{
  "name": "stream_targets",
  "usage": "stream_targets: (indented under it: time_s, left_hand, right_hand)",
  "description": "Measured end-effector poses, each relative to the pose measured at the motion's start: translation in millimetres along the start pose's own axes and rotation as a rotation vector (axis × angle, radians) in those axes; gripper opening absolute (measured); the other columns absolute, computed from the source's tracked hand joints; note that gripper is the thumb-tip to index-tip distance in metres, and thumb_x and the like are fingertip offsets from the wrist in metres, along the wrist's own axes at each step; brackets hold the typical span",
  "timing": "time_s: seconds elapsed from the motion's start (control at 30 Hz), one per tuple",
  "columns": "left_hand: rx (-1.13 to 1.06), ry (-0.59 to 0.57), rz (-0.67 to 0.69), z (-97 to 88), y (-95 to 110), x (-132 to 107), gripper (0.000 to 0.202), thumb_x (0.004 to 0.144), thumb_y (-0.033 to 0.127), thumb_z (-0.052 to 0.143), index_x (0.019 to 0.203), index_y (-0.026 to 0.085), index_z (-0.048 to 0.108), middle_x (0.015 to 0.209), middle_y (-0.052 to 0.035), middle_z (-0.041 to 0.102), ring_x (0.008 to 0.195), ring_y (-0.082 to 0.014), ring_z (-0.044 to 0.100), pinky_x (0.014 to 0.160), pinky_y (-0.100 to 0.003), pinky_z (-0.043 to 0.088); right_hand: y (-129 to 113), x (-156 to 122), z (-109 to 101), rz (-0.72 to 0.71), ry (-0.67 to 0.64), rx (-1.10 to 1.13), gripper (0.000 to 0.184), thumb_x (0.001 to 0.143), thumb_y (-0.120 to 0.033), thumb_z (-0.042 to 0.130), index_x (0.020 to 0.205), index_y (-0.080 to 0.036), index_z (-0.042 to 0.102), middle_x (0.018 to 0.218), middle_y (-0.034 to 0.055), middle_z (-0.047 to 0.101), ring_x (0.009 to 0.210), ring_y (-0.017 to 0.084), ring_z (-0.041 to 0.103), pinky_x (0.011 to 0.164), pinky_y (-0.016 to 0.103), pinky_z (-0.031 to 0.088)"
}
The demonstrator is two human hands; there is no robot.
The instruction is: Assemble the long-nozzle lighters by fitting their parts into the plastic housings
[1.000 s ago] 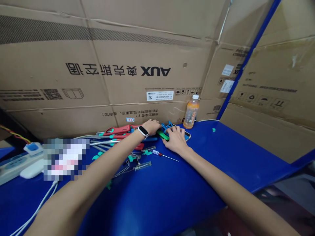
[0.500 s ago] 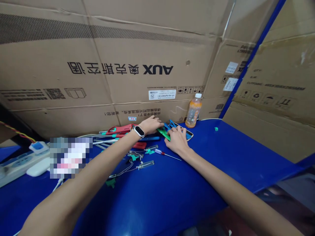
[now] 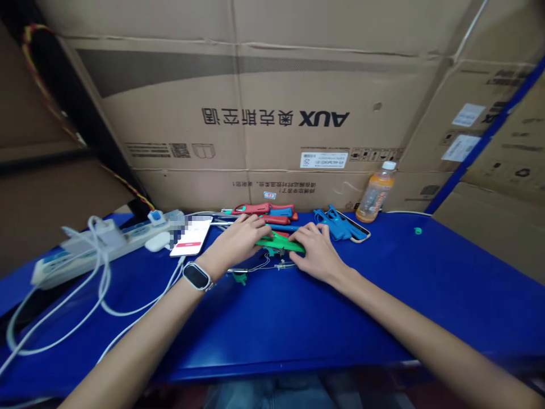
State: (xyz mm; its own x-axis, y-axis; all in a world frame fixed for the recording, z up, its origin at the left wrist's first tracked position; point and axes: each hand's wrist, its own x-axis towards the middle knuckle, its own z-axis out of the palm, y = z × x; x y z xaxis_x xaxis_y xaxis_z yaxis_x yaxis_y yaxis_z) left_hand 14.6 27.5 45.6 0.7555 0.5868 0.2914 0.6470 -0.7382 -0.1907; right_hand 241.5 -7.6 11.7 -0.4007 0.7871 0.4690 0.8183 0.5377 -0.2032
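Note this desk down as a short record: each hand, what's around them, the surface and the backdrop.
Left hand: fingers on the left end of a green plastic piece
Right hand: fingers on its right end
Beyond hands: red plastic handles
Right side: blue plastic pieces, drink bottle
Left side: lit screen, power strip
Surface: blue table
Backdrop: printed cardboard

Cardboard panel (image 3: 276, 85) is bearing inverted brand (image 3: 276, 117) AUX 奥克斯空调; lower line (image 3: 297, 191), also inverted, is reading 师傅您辛苦了. White label (image 3: 324, 160) is carrying barcode (image 3: 310, 155), fine print illegible. Right-hand carton (image 3: 506, 210) is showing recycling sign (image 3: 522, 172).
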Motion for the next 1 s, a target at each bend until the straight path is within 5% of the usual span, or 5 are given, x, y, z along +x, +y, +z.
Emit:
stream_targets:
  time_s: [0.2,0.4,0.57,0.8,1.0]
  left_hand:
    - [-0.163,-0.015,-0.118,14.2,-4,-41,0.013,0.085,0.014,0.064,0.096,0.020,0.062,0.104,-0.0044,0.068,0.099,-0.0224,0.059,0.087,-0.035,0.042]
    - [-0.466,0.067,-0.136,22.0,-11,-47,0.017,0.093,0.035,0.059,0.098,0.020,0.066,0.098,-0.0049,0.067,0.097,-0.0211,0.060,0.087,-0.033,0.045]
    - [-0.668,0.161,-0.236,20.9,-10,-45,0.022,0.096,0.036,0.053,0.098,0.019,0.066,0.092,-0.0028,0.070,0.082,-0.0165,0.063,0.074,-0.028,0.046]
    - [-0.654,0.220,-0.330,16.3,-8,-45,0.030,0.098,0.039,0.045,0.095,0.018,0.066,0.082,-0.0011,0.069,0.069,-0.0147,0.059,0.065,-0.027,0.042]
    - [-0.634,0.280,-0.422,13.3,-20,-54,0.026,0.093,0.036,0.048,0.086,0.017,0.063,0.073,-0.0007,0.064,0.067,-0.0150,0.055,0.060,-0.026,0.038]
  right_hand:
    - [-16,8,20,-0.054,-0.126,0.121,0.012,0.081,-0.022,0.063,0.093,-0.021,0.067,0.099,0.0046,0.071,0.098,0.023,0.055,0.091,0.042,0.027]
    - [-8,10,26,0.049,-0.094,0.350,0.016,0.090,-0.031,0.059,0.098,-0.023,0.070,0.096,0.0034,0.073,0.092,0.021,0.059,0.093,0.042,0.032]
    - [-3,12,30,0.158,-0.043,0.445,0.026,0.093,-0.037,0.051,0.101,-0.022,0.071,0.095,0.0047,0.072,0.087,0.022,0.061,0.086,0.038,0.042]
    - [-8,3,25,0.159,0.113,0.455,0.038,0.087,-0.034,0.055,0.122,-0.020,0.053,0.111,0.0080,0.066,0.097,0.023,0.060,0.091,0.039,0.042]
    - [-6,-3,21,0.046,-0.013,0.253,0.022,0.081,-0.030,0.063,0.100,-0.021,0.059,0.107,0.0067,0.067,0.103,0.026,0.054,0.092,0.042,0.036]
